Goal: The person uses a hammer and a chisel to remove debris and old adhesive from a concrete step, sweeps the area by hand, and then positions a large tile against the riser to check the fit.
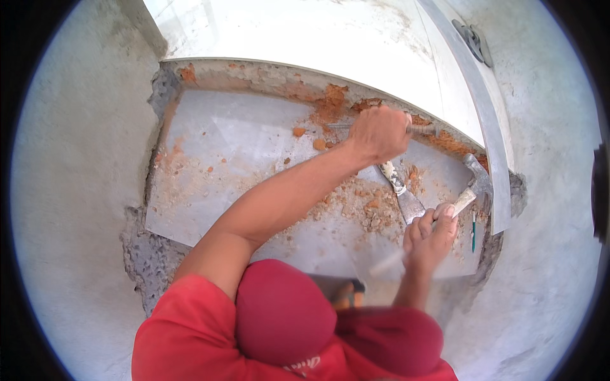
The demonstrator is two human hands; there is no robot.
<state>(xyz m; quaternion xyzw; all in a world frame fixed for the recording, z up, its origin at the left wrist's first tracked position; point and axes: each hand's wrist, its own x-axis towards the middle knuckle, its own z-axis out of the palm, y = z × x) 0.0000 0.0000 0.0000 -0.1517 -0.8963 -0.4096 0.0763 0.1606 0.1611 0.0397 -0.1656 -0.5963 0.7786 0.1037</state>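
Observation:
My left hand is wrapped round a metal chisel. The chisel lies roughly level, its thin end pointing left along the broken edge of the recess and its thick end sticking out to the right. My right hand grips a claw hammer by its pale handle. The hammer head is up and to the right of that hand, apart from the chisel. A paint-spattered scraper lies on the slab between my hands, its lower end partly hidden by my right hand.
Orange and grey rubble covers the grey slab. A teal pen-like stick lies at the slab's right. Behind the chipped brick edge is a white surface. A long grey strip runs along its right, near dark flip-flops.

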